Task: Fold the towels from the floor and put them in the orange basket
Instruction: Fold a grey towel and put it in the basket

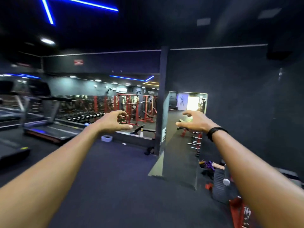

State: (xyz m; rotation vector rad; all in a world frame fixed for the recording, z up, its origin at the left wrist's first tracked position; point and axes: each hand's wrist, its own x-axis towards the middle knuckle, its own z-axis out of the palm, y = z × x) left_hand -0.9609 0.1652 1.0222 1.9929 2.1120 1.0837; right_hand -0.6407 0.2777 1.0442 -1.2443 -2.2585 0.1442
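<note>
- Nearest the camera, two bare forearms stretch forward over the dark rubber gym floor (pixel 115 178); the right one wears a black braided wristband (pixel 213 133).
- The left hand (pixel 113 120) is held out at mid-height with fingers curled and thumb extended, spread loosely and gripping nothing.
- The right hand (pixel 195 120) mirrors it, fingers splayed and empty, well apart from the left.
- At the lower right, a red-framed weight bench with grey padding (pixel 220 185) stands beside some purple and black gear on the floor, too blurred to identify.
- Further out, a small pale grey plastic tub (pixel 107 138) sits on the floor by a low ledge, with a small white scrap (pixel 124 143) near it; whether that scrap is cloth cannot be told.
- A dark square pillar (pixel 162 104) divides the view, with a black treadmill (pixel 49 127) to the left.
- Farthest back, red steel squat racks (pixel 131 107) and a row of dumbbells line the wall.
- No towels and no orange basket appear anywhere in this view, so their whereabouts cannot be told.
- Judging from the empty hands and no folded cloth in sight, the task looks unstarted: finding, folding and putting away the towels all seem left to do.
</note>
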